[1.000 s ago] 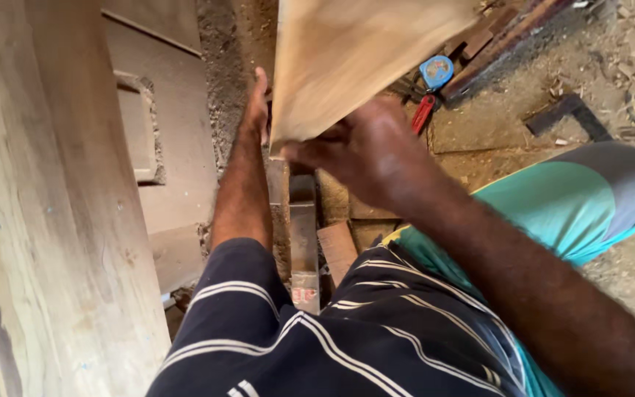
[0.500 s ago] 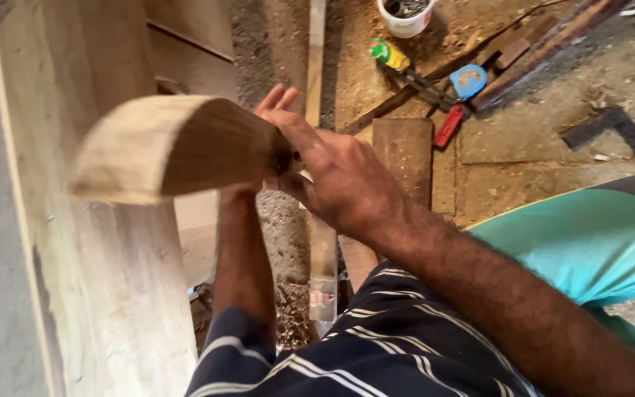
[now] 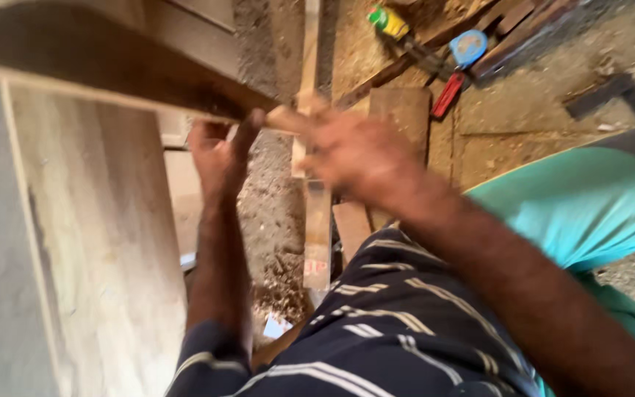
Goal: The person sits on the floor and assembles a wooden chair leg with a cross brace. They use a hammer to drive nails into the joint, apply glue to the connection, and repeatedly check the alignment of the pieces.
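A long wooden board (image 3: 104, 62) with a rounded end stretches from the upper left toward the middle of the head view, its dark underside facing me. My left hand (image 3: 218, 158) grips it from below near its right end. My right hand (image 3: 354, 151) is closed on that same end, blurred by motion. Both forearms rise from a dark striped shirt (image 3: 376, 331) at the bottom.
A tall pale wooden panel (image 3: 90, 257) stands at the left. Narrow wood strips (image 3: 316, 220) and offcuts lie on the sawdust floor. A blue tape measure (image 3: 468, 45), a red-handled tool (image 3: 447, 95) and a green-yellow bottle (image 3: 387, 20) lie at the top. Teal cloth (image 3: 582, 206) covers my right leg.
The board has swung from end-on in front of me to lying long and flat toward the upper left. Both hands stayed on its near end and moved slightly down.
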